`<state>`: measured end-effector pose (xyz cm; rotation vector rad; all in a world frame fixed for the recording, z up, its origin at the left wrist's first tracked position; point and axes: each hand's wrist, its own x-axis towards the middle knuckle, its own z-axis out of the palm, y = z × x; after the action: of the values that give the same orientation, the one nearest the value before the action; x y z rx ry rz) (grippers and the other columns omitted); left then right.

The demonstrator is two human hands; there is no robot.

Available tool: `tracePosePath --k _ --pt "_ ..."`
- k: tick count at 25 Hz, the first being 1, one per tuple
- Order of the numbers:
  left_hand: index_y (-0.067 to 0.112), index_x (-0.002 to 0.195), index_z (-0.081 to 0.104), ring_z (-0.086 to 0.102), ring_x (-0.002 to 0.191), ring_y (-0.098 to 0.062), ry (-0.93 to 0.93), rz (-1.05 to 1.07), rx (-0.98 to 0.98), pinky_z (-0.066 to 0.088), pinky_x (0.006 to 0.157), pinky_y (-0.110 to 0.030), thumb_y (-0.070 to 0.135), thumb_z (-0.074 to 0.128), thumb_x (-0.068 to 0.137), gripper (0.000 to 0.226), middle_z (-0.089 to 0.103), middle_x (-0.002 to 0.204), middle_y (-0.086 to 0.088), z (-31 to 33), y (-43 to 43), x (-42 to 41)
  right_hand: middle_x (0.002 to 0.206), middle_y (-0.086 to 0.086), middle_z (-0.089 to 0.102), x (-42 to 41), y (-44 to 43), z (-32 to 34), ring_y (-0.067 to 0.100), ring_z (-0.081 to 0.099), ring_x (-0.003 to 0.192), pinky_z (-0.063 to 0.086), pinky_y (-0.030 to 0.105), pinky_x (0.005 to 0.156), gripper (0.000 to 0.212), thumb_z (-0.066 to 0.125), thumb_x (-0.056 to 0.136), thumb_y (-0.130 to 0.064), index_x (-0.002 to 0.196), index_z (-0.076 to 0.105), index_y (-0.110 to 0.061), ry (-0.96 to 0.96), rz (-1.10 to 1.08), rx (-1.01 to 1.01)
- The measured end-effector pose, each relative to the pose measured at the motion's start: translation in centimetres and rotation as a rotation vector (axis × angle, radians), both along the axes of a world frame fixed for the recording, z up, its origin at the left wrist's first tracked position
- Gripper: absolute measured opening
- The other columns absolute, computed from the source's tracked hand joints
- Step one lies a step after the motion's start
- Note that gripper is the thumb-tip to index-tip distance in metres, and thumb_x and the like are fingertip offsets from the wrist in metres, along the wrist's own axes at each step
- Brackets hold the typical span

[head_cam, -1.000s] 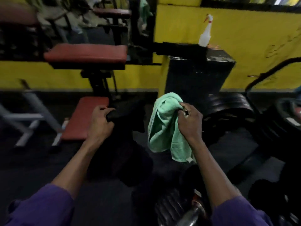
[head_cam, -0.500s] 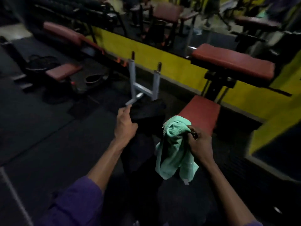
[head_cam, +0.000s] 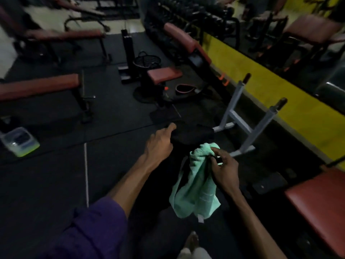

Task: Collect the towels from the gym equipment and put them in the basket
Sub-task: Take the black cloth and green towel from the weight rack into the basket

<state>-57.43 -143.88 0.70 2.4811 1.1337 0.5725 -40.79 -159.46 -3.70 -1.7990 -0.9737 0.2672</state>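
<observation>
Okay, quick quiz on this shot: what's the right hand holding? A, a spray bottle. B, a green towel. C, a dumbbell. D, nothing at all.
B: the right hand is closed on the bunched top of the green towel, which hangs down below the fingers.

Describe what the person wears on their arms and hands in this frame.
Both forearms are bare. A purple sleeve is pushed up near the left elbow; the right sleeve is out of frame. Neither the left hand nor the right hand wears a glove. A small dark thing by the right fingers may be a ring; too dim to tell.
</observation>
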Motion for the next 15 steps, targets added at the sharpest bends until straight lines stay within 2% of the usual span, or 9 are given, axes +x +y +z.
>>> tracePosePath --k 2,4,7,9,11,14,15 --pt "0.025 0.136 0.045 0.057 0.113 -0.032 0.039 -0.052 -0.010 0.049 0.087 -0.047 -0.007 0.046 0.073 0.071 0.051 0.137 -0.007 0.0 3.5 -0.7 0.102 -0.014 0.069 -1.3 5.4 -0.4 0.005 0.065 0.097 0.050 0.022 0.086 0.028 0.064 0.086 -0.006 0.109 0.073 -0.021 0.034 0.083 0.000" --pt "0.027 0.133 0.053 0.049 0.126 -0.024 0.025 -0.103 -0.100 0.047 0.096 -0.041 -0.009 0.045 0.073 0.070 0.036 0.150 -0.002 -0.4 7.3 -1.4 0.106 -0.010 0.070 -1.9 10.4 -0.8 0.009 0.065 0.102 0.049 0.023 0.091 0.028 0.063 0.087 -0.007 0.110 0.073 -0.019 0.056 0.120 0.008" --pt "0.016 0.120 0.066 0.046 0.130 -0.020 -0.041 -0.069 -0.257 0.038 0.100 -0.020 -0.002 0.054 0.081 0.045 0.034 0.149 -0.006 -0.5 13.9 -1.9 0.113 0.000 0.071 -1.8 18.7 -1.5 0.012 0.064 0.105 0.047 0.018 0.091 0.028 0.063 0.088 -0.004 0.114 0.072 -0.010 0.036 0.220 0.000" --pt "0.014 0.110 0.072 0.043 0.132 -0.016 -0.099 0.079 -0.298 0.034 0.105 -0.023 0.015 0.064 0.086 0.025 0.039 0.147 -0.005 -0.4 18.4 -2.0 0.112 -0.003 0.069 -1.2 24.2 -1.0 0.009 0.064 0.105 0.045 0.010 0.089 0.028 0.063 0.088 -0.003 0.115 0.071 -0.008 0.044 0.282 -0.011" --pt "0.013 0.100 0.075 0.046 0.130 -0.018 -0.169 0.199 -0.231 0.035 0.108 -0.028 0.023 0.066 0.088 0.018 0.045 0.143 -0.006 -0.1 22.6 -2.3 0.107 -0.007 0.068 -0.3 29.2 -0.6 0.005 0.063 0.099 0.044 0.006 0.086 0.028 0.063 0.088 -0.003 0.114 0.071 -0.011 0.030 0.357 0.008" --pt "0.007 0.101 0.073 0.049 0.127 -0.024 -0.173 0.340 -0.122 0.033 0.102 -0.019 0.008 0.066 0.086 0.017 0.045 0.143 -0.011 -0.1 28.2 -3.8 0.101 -0.007 0.068 1.5 35.5 0.1 0.009 0.064 0.092 0.049 0.020 0.084 0.027 0.064 0.088 -0.006 0.113 0.071 -0.015 -0.007 0.378 0.008" --pt "0.006 0.105 0.071 0.049 0.126 -0.025 -0.164 0.387 -0.099 0.032 0.100 -0.017 0.004 0.065 0.084 0.022 0.043 0.143 -0.013 0.0 30.1 -4.4 0.101 -0.008 0.068 2.1 37.6 0.3 0.009 0.064 0.090 0.049 0.020 0.083 0.027 0.064 0.088 -0.006 0.112 0.071 -0.015 -0.012 0.385 0.011"
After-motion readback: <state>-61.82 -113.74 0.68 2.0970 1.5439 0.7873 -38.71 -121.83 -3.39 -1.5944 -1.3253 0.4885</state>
